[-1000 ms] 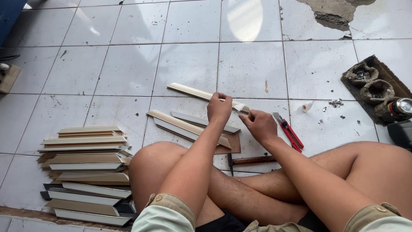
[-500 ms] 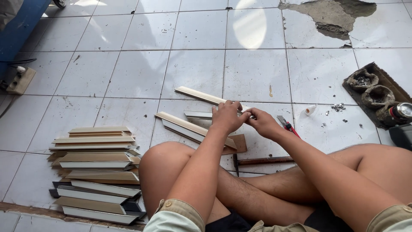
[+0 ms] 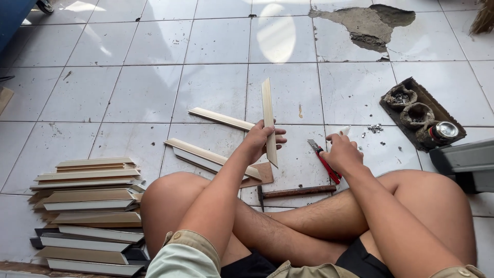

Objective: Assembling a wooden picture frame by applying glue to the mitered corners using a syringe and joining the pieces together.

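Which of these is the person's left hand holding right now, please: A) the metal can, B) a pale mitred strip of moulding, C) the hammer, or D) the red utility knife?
B: the left hand grips a pale mitred strip that stands nearly upright in the picture, while the hammer lies on the tiled floor, the red utility knife lies by the right hand, and the can sits in its tray.

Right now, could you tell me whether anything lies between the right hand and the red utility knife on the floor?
Nothing visible does. The right hand rests just right of the red utility knife, almost touching it, with only bare tile between. The left hand holds a wooden strip well clear.
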